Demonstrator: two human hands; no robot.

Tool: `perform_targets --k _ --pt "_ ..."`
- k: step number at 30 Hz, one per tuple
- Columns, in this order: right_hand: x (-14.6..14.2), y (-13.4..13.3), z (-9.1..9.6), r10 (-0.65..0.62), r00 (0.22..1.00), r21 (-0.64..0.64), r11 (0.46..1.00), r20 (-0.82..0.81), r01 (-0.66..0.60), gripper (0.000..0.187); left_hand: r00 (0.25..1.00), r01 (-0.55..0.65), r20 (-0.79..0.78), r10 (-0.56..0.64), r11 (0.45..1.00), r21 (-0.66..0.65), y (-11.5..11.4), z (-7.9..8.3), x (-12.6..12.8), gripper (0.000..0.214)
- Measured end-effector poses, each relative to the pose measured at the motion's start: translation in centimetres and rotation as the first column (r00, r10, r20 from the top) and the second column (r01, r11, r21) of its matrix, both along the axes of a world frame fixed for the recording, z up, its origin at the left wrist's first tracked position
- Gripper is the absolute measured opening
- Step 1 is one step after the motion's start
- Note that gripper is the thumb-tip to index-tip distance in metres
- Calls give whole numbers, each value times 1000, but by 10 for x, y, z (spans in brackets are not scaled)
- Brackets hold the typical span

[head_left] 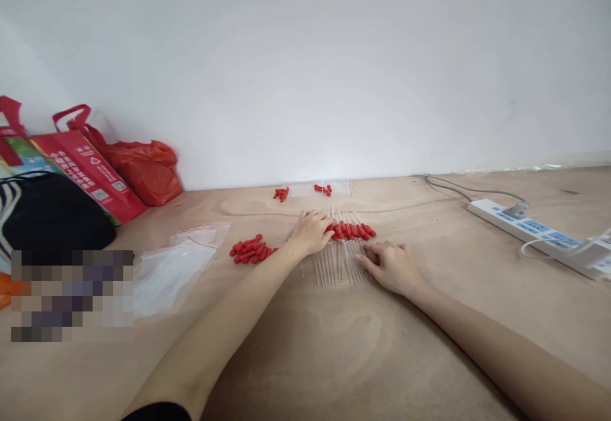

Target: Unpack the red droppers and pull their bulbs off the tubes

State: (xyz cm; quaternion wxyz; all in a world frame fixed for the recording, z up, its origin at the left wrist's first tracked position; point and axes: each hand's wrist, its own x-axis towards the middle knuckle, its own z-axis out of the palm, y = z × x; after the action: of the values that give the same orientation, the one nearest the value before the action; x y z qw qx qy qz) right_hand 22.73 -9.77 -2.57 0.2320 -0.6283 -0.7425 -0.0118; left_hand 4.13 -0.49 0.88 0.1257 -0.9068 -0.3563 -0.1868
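A row of clear thin tubes (337, 262) lies side by side on the wooden table (334, 351), with red rubber bulbs (353, 230) fitted at their far ends. My left hand (311, 232) rests at the left end of that red row, its fingers curled onto the bulbs. My right hand (391, 267) lies on the near right side of the tubes, fingers together and pressing on them. A loose pile of red bulbs (251, 250) sits just left of my left wrist.
Clear zip bags (176, 268) lie to the left. Red and black bags (86, 179) stand at the left wall. Small groups of red bulbs (281, 193) lie by the wall. A white power strip (539, 235) with cables runs along the right.
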Motion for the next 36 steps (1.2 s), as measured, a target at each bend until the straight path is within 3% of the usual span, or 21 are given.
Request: perform_targets --k 6,11,15,19,23,29,36 --pt "6 3 -6 -48 995 39 998 -82 52 30 999 11 30 -12 999 52 2 -2 5 8" --pt "6 3 -8 -47 989 85 995 -141 60 30 981 -68 191 41 989 135 -11 -1 -9 15" --pt "5 3 -5 17 979 281 959 -202 42 34 905 49 403 -134 976 214 -41 -2 -38 11" --pt "-2 -6 2 170 982 489 865 -78 -111 52 856 224 415 -308 945 240 -74 -8 -65 11" --pt "-15 -16 7 316 940 498 800 128 -336 41 847 298 390 -361 931 212 -92 -14 -77 16" --pt "-28 -14 0 402 910 495 773 102 -397 17 834 344 389 -391 920 187 -93 -19 -77 15" --pt "-32 -14 -3 465 883 538 727 71 -426 14 879 289 367 -303 953 96 -92 -17 -74 16"
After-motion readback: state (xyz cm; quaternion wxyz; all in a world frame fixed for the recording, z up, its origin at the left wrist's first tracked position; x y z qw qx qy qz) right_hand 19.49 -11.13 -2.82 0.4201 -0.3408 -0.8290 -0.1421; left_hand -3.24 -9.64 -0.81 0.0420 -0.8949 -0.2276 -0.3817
